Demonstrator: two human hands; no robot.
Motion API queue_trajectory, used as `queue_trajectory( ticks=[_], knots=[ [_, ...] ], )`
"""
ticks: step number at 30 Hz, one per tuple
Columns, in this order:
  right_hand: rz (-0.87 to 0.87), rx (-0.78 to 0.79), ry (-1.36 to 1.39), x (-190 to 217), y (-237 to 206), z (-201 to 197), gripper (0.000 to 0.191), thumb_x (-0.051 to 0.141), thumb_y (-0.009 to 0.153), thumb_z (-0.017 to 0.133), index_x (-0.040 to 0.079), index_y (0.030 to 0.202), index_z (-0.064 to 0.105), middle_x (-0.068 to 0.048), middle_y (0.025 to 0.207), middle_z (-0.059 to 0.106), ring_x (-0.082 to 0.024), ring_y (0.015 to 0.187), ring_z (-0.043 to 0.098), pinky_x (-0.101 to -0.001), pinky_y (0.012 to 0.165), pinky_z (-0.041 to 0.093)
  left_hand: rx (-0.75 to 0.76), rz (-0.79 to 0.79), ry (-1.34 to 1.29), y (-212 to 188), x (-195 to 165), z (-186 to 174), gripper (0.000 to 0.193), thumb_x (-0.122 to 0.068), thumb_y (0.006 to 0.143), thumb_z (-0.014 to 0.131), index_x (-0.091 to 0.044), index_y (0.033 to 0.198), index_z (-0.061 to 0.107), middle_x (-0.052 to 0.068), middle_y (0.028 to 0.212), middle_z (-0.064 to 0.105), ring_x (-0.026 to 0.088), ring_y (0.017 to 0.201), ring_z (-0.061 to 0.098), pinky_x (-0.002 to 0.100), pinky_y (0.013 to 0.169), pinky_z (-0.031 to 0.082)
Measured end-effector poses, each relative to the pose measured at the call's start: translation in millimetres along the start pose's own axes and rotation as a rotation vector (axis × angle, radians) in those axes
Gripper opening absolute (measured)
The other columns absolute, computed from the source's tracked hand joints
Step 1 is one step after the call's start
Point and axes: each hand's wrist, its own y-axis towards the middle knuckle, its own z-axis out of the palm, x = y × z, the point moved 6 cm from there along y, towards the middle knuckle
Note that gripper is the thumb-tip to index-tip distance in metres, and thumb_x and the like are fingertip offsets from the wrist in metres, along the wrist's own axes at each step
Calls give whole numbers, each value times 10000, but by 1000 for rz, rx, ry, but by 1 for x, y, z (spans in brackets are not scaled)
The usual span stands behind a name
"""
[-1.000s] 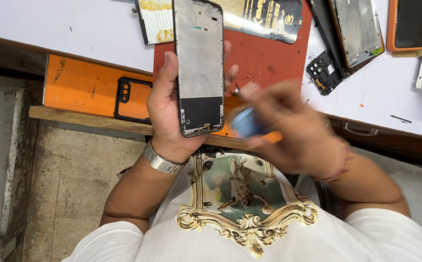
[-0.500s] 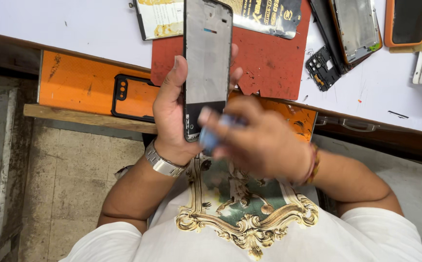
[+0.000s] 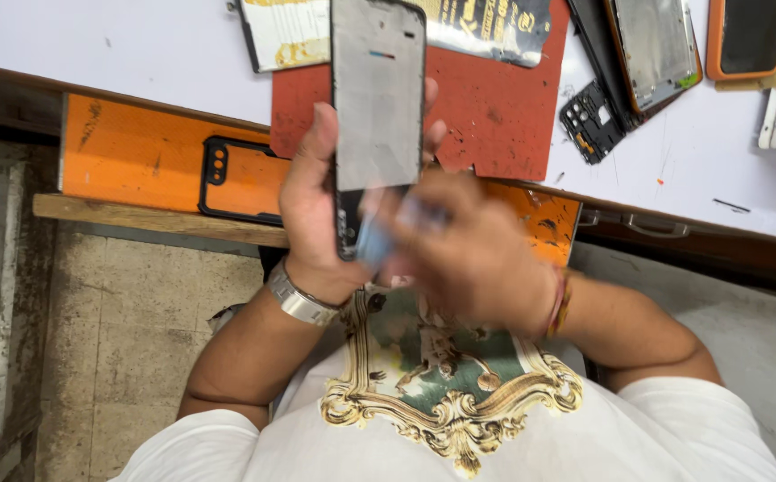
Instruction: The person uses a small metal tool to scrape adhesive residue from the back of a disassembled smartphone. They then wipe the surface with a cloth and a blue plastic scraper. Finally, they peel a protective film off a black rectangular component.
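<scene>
Left hand [image 3: 321,219] grasps a phone frame [image 3: 377,107], thumb on its left edge, fingertips showing at the right edge. Frame is upright, long axis 12 to 6 o'clock, grey inner plate facing the camera, black rim, top end over the red mat [image 3: 495,112]. Metal watch band [image 3: 298,299] on the left wrist.

Right hand [image 3: 468,254] is motion-blurred, at 4 o'clock of the frame's lower end, fingers closed around a small pale blue object [image 3: 379,232] pressed against the frame's bottom corner. What the blue object is, cannot tell. Red thread band on the right wrist [image 3: 559,303].

Both hands are held above the tabletop [image 3: 138,54] edge, in front of the person's chest; white shirt with gold-framed print [image 3: 446,375].

Around: black phone case [image 3: 236,183] lies on an orange pad [image 3: 129,152] at 9 o'clock of the left hand. Flat battery-like pack, white and black with yellow print [image 3: 486,27], at 12 o'clock, partly hidden by the frame. Small black camera bracket part [image 3: 591,120] at 2 o'clock, just beside the red mat. Opened phone body [image 3: 655,45] above it, and an orange-cased phone [image 3: 749,36] at far 2 o'clock. Tiled floor [image 3: 111,339] at 7 o'clock.
</scene>
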Motion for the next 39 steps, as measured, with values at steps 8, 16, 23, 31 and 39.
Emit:
queue_trajectory(
  ticks=[8,16,23,31,39],
  knots=[
    [-87,319,410,0,-39,3,630,304,934,752,114,1491,528,-158,1179,552,-277,885,624,-381,759,537,-54,9,38,-5,2,13,722,-481,1090,538,25,1578,373,205,1517,499,272,1370,541,413,1222,427],
    [119,-2,206,-24,-53,-7,632,161,859,786,86,1421,507,-173,1222,548,-308,1124,586,-399,924,532,-3,47,42,-2,-1,14,681,-472,1126,548,31,1557,392,218,1530,508,275,1399,516,417,1238,406],
    [12,-176,133,1,-19,-8,432,91,853,844,71,1249,674,-167,1189,603,-312,960,711,-360,804,615,-8,3,-50,-3,2,6,641,-448,1130,524,21,1551,404,213,1515,518,291,1360,552,431,1194,442],
    [9,-80,73,-6,-30,-3,429,122,899,839,116,1304,701,-171,1237,631,-296,999,738,-349,865,633,55,90,35,-3,-10,6,599,-435,1177,491,32,1548,440,242,1450,530,296,1291,619,414,1127,516],
    [-23,-60,49,0,-32,-7,432,164,921,855,145,1324,700,-179,1257,649,-261,944,742,-338,797,623,-16,24,15,-5,0,8,634,-435,1139,499,34,1556,407,244,1492,501,294,1360,567,420,1187,465]
  ],
)
